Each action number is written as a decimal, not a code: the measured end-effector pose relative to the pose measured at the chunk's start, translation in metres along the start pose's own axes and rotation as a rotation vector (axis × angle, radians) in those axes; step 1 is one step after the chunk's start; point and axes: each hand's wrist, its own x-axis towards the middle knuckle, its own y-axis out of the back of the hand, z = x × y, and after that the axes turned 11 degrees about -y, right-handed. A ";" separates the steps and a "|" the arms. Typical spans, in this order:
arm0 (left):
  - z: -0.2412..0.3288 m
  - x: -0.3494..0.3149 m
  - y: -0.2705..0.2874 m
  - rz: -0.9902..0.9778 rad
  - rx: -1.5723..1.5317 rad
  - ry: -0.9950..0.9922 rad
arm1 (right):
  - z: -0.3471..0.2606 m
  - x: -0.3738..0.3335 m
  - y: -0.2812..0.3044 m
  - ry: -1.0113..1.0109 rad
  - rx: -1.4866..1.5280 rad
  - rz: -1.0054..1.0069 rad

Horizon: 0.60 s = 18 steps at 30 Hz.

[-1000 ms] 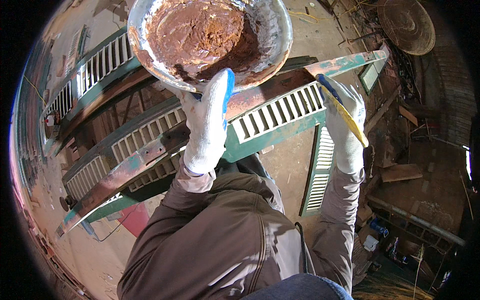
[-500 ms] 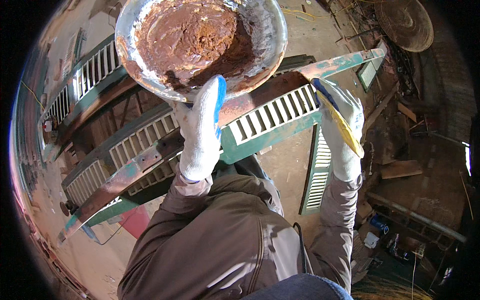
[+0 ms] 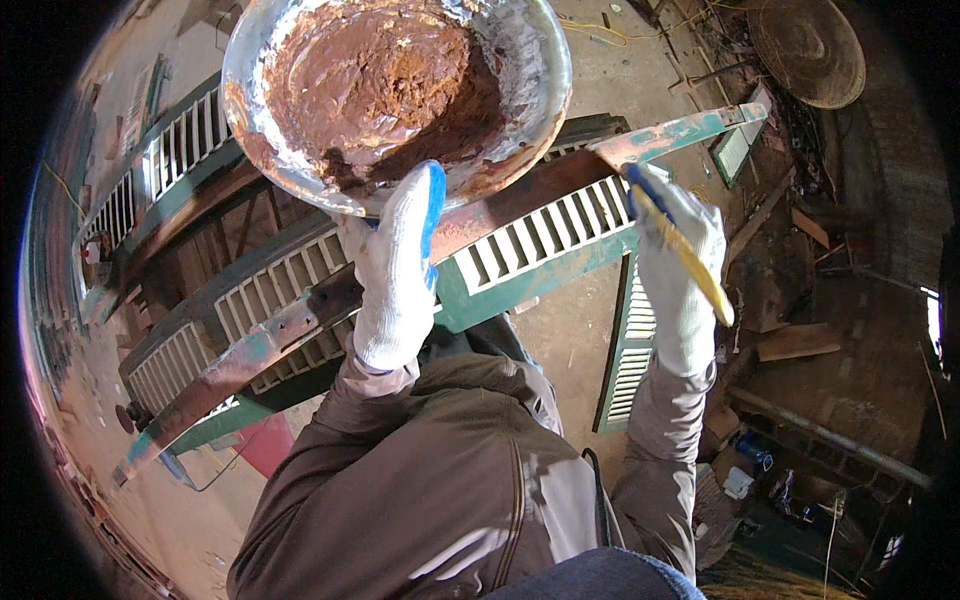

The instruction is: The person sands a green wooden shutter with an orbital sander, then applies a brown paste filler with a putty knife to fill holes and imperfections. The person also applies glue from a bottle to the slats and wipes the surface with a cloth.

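Note:
My left hand [image 3: 398, 270], in a white knit glove with blue coating, grips the near rim of a round metal bowl [image 3: 545, 75]. Thick reddish-brown paste [image 3: 365, 85] fills much of the bowl, and pale smears coat its wall. Gloved the same way, my right hand [image 3: 685, 270] is closed around a flat yellow-handled tool [image 3: 700, 268]; the fingers and wood hide its working end. That hand is at the upper edge of a green louvred shutter [image 3: 545, 265], beside a long wooden strip [image 3: 500, 208] with worn green and reddish patches.
More slatted shutters [image 3: 190, 135] lie at the left. Another green shutter [image 3: 630, 345] stands below my right hand. A round brown disc [image 3: 808, 55] is at the upper right, with loose boards [image 3: 798, 342] and clutter along the right side. Yellow cord [image 3: 600, 35] lies on the floor.
The bowl and my left hand have shifted slightly left and down. My right hand has turned a little, so the yellow handle now shows more edge-on.

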 end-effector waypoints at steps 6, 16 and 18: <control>-0.004 -0.003 0.000 -0.076 0.325 0.022 | -0.023 -0.001 -0.003 0.079 -0.217 -0.088; 0.002 0.001 -0.005 0.042 0.046 0.013 | 0.003 0.007 0.010 -0.012 -0.253 -0.046; -0.004 -0.001 -0.005 0.013 0.097 0.057 | 0.004 -0.004 -0.001 0.246 -0.209 0.025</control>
